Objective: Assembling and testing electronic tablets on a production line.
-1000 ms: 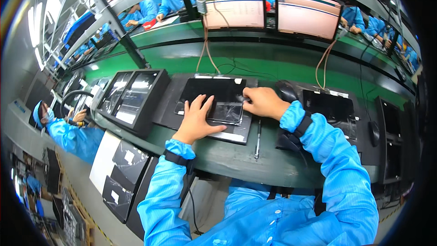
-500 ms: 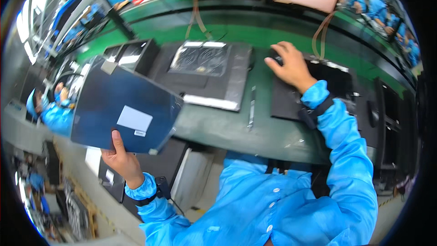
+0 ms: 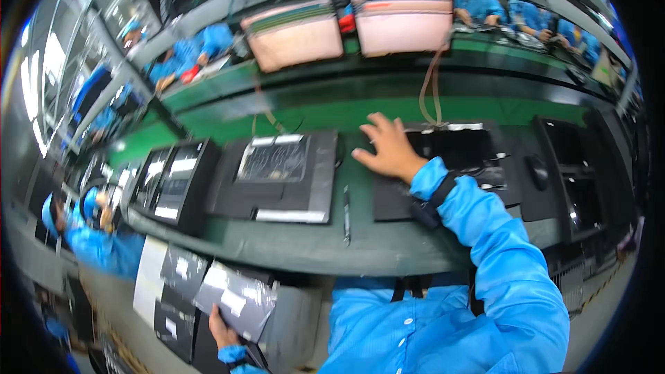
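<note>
Down at the lower left, my left hand [image 3: 223, 327] is closed on the near edge of a dark flat panel [image 3: 255, 310] with a glossy clear film and a white label. Similar dark panels [image 3: 174, 329] lie beside it, below the bench. My right hand [image 3: 393, 149] has its fingers spread, with nothing in them. It is over the left part of a dark board [image 3: 389, 201] on the bench, beside a black glossy screen [image 3: 464, 147]. Whether the palm touches the board is hidden.
On the green bench [image 3: 305, 253] are a pen-like tool [image 3: 347, 216], a black pad with a film-covered panel [image 3: 273, 159], a black divided tray [image 3: 181, 183], a mouse [image 3: 535, 172] and another black tray [image 3: 578, 180]. Pink-white folders [image 3: 294, 38] hang behind. A co-worker [image 3: 104, 246] sits left.
My left hand has lowered the panel from beside the bench to the panels below it. The right hand stays by the dark board, fingers spread. The view has shifted, showing more of the far side.
</note>
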Demonstrator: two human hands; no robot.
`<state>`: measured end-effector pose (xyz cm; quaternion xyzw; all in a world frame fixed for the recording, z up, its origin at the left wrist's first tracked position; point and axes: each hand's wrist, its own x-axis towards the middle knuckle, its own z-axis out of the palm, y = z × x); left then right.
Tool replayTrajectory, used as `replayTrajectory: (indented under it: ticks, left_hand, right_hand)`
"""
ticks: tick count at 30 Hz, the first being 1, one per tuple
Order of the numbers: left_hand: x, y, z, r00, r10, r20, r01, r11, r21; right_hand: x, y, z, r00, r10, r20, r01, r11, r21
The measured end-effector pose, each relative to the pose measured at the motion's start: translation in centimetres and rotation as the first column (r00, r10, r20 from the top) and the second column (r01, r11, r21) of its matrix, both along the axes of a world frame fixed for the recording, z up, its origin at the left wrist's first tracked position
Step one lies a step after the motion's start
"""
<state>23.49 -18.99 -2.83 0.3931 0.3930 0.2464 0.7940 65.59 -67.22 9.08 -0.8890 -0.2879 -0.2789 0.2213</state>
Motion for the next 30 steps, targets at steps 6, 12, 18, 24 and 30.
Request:
replayTrajectory:
  ticks: [6,12,18,24,30]
  left_hand:
    - [5.3,-2.7,-0.2,0.707,0.705,-0.057,0.075,0.006,0.997]
    - [10.8,-18.7,9.0,0.999,-0.026,-0.024,0.033,0.444,0.895]
    - [17.2,-27.2,9.7,0.834,-0.535,-0.133,0.235,0.127,0.964]
    - [19.9,-33.2,8.8,0.631,-0.762,-0.149,0.362,0.119,0.925]
    - [20.1,-37.1,7.6,0.608,-0.783,-0.132,0.299,0.071,0.952]
  right_hand:
    - [-6.5,-5.7,4.5,0.993,0.111,0.027,-0.113,0.987,0.115]
    - [-11.8,-17.6,7.6,0.998,-0.055,0.042,0.059,0.993,-0.097]
    - [-19.1,-42.9,6.3,0.180,-0.981,-0.072,0.841,0.192,-0.505]
    - [-23.9,-48.3,4.1,0.547,-0.682,-0.485,0.567,0.728,-0.385]
    - [-23.3,-50.6,2.1,0.692,-0.621,-0.368,0.564,0.783,-0.260]
